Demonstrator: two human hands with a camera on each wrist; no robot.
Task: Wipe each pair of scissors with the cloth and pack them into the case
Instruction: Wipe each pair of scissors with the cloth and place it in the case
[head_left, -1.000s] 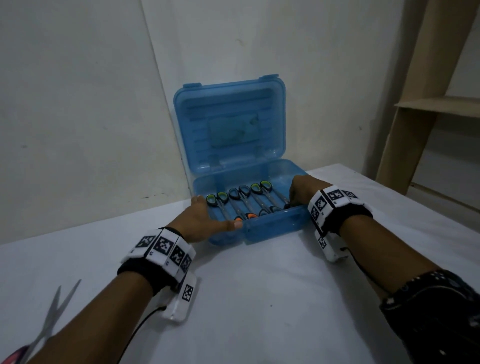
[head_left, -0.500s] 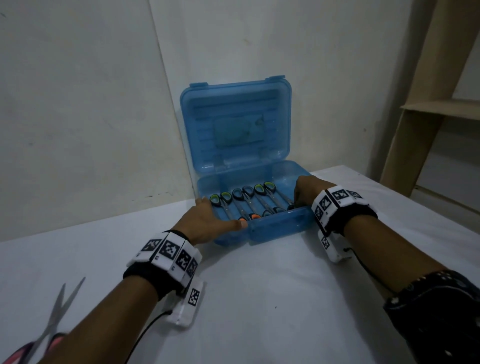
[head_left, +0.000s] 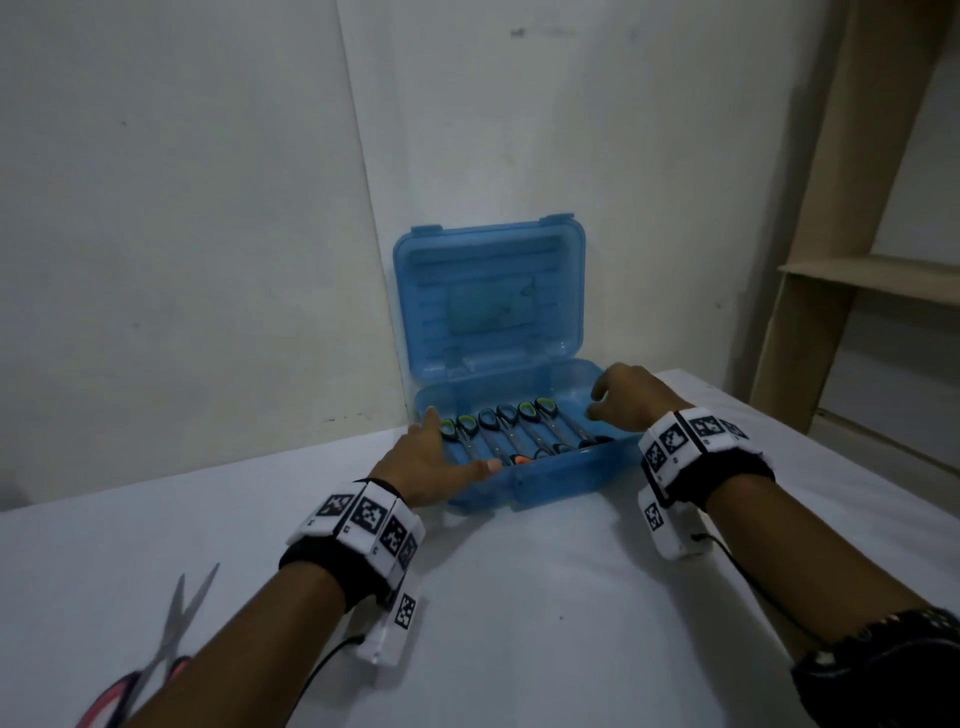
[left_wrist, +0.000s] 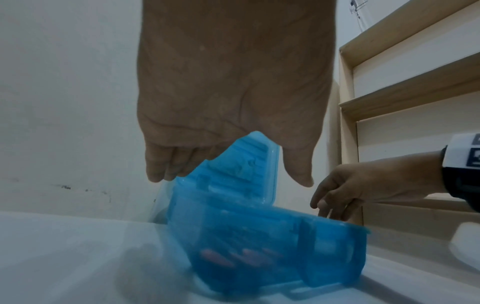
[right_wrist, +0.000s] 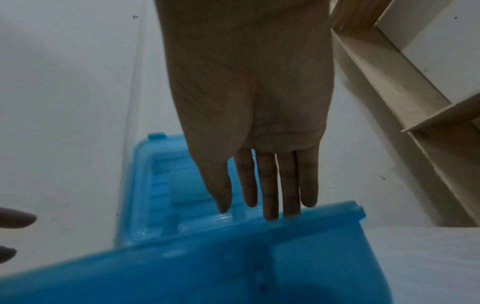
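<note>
While both hands (head_left: 436, 462) (head_left: 631, 400) hover slack-fingered, the translucent blue plastic case (head_left: 550, 478) holds metal scissors (head_left: 511, 431).

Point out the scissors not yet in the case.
The pink-handled scissors lying on the table by the left forearm; the others sit in the blue case.

A white bench (head_left: 519, 597) carries everything here, its far edge meeting the pale wall. Toward the back, close to the wall, stands a translucent blue plastic case (head_left: 561, 478), its lid tipped up and open; a row of small scissors (head_left: 511, 428) lies inside the base, side by side. At the near left edge of the bench lies a separate pair of scissors (head_left: 161, 654) with pink and dark handles, blades parted, well apart from the case.
</note>
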